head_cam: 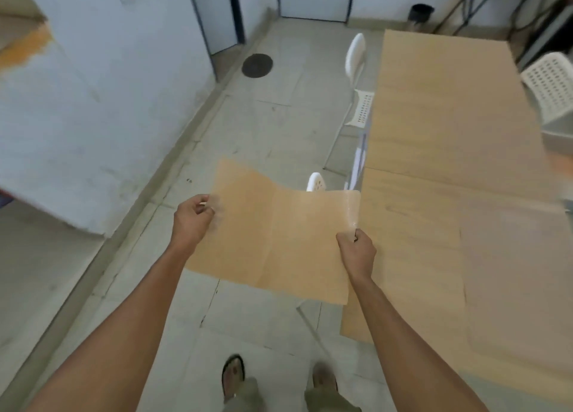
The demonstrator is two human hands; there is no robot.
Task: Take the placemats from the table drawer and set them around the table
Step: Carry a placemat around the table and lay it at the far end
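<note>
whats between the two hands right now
In the head view, a tan placemat spans the whole stretch: the left hand pinches its left edge and the right hand grips its right edge, held above the floor beside the table.

open floor point(260, 126) left, table point(449, 151) right, white chairs point(356, 80) along its edge

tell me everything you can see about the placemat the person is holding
The placemat is a thin, tan, rectangular sheet, flexible and sagging slightly, with a faint crease running down its middle and a glossy sheen near its right edge. It is held roughly flat in the air above the tiled floor, just left of the table, not yet on it. The left hand pinches its left edge; the right hand grips its right edge.
</note>
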